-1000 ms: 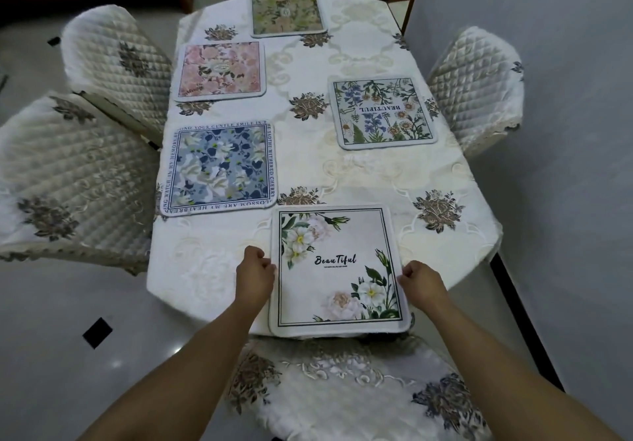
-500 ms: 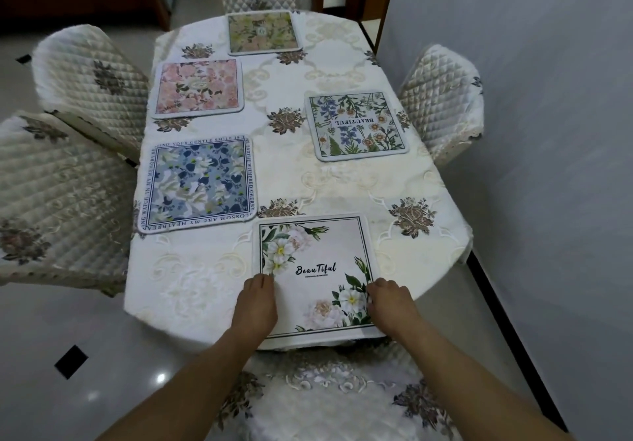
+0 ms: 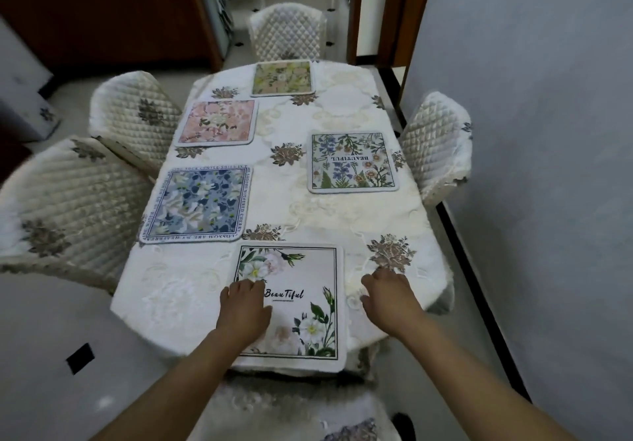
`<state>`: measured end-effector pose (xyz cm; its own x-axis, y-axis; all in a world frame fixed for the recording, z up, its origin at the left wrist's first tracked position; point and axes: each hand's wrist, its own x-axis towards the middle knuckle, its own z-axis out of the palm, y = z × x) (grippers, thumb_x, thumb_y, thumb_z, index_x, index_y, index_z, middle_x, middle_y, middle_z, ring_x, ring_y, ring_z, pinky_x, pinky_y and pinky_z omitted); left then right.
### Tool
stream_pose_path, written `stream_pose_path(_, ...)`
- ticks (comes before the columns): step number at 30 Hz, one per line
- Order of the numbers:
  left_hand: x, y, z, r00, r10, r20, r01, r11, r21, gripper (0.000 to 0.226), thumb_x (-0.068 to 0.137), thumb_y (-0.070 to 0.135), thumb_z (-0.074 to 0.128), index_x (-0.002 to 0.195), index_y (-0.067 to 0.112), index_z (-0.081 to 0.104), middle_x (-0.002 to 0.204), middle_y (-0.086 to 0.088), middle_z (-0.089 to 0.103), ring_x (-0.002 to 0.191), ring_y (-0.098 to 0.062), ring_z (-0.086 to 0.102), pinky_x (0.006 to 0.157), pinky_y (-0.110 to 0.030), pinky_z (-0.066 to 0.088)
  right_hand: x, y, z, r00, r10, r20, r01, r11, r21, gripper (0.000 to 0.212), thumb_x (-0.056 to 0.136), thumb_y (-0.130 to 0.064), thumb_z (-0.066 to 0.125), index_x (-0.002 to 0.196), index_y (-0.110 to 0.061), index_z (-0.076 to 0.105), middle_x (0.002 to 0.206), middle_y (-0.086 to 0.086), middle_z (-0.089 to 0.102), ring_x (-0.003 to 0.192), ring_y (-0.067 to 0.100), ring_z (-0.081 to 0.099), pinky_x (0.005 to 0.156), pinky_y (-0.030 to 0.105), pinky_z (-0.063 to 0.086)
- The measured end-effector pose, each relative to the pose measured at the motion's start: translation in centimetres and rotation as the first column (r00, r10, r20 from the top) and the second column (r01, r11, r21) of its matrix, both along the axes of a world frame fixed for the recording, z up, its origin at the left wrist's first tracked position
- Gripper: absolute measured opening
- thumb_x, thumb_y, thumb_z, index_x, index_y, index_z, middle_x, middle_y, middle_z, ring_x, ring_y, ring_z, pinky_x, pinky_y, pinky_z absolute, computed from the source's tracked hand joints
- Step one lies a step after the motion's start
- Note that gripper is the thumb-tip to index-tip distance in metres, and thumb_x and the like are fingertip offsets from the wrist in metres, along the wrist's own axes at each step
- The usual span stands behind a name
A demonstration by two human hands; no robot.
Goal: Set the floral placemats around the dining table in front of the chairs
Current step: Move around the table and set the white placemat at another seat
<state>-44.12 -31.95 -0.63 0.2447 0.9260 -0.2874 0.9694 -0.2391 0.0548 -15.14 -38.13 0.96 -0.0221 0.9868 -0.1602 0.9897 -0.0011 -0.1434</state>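
Five floral mats lay on the table (image 3: 191,307), each square to the edge in front of a chair, which seemed the reason for their spacing: one setting per seat. The white mat (image 3: 301,303), printed "BeauTiful", sat at the near end, directly above the near chair (image 3: 294,413), its near border running just over the table's edge. The left hand (image 3: 245,307) rested flat on that mat's left part, fingers spread and gripping nothing, pressing down as if to smooth it or hold it in place. The right hand (image 3: 388,295) lay open on the tablecloth just beside the mat's right border, apart from the mat and holding nothing; I judged it was flattening the cloth or had let go.

On the left side the blue mat (image 3: 198,204) faced the big left chair (image 3: 68,207), and the pink mat (image 3: 217,122) faced the next chair (image 3: 133,111). The green mat (image 3: 283,78) lay at the far end before the far chair (image 3: 286,34). The botanical mat (image 3: 352,162) lay on the right, beside the right chair (image 3: 436,142), its lettering turned toward the far end.

No bowl, tray or other container showed anywhere; the mats carried nothing. With a mat before every visible chair, the task looked all but finished
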Motion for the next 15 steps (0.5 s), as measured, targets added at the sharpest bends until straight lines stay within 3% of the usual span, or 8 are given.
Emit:
stream_pose_path(5, 6.9, -3.2, 2.9, 0.997, 0.07, -0.043, -0.067, 0.996, 0.063, 0.052, 0.089, 0.05, 0.052, 0.132, 0.021, 0.046, 0.132, -0.006, 0.054, 0.125, -0.03, 0.045, 0.106, -0.044, 0.032, 7.0, 0.0, 2.9, 0.994, 0.108, 0.002, -0.107, 0.991, 0.078, 0.03, 0.088, -0.034, 0.054, 0.113, -0.018, 0.058, 0.113, 0.009, 0.061, 0.112, 0.032, 0.053, 0.096, 0.04, 0.037)
stream_pose_path(11, 12.8, -5.5, 5.4, 0.993, 0.119, 0.014, -0.12, 0.989, 0.086, 0.055, 0.086, 0.052, 0.053, 0.131, 0.022, 0.045, 0.129, -0.006, 0.054, 0.121, -0.031, 0.046, 0.101, -0.044, 0.031, 11.9, 0.5, 5.9, 0.983, 0.175, 0.055, -0.178, 0.982, 0.068, 0.031, 0.089, -0.027, 0.051, 0.118, -0.018, 0.056, 0.114, 0.01, 0.06, 0.111, 0.032, 0.052, 0.094, 0.041, 0.036)
stream_pose_path(15, 14.9, -4.8, 6.4, 0.994, 0.099, 0.052, -0.103, 0.992, 0.079, 0.061, 0.084, 0.057, 0.052, 0.134, 0.024, 0.041, 0.132, -0.006, 0.052, 0.124, -0.031, 0.044, 0.104, -0.047, 0.03, 13.6, 1.2, 7.4, 0.977, 0.192, 0.093, -0.198, 0.979, 0.056, 0.026, 0.087, -0.024, 0.053, 0.112, -0.018, 0.055, 0.112, 0.01, 0.059, 0.109, 0.033, 0.051, 0.091, 0.041, 0.039)
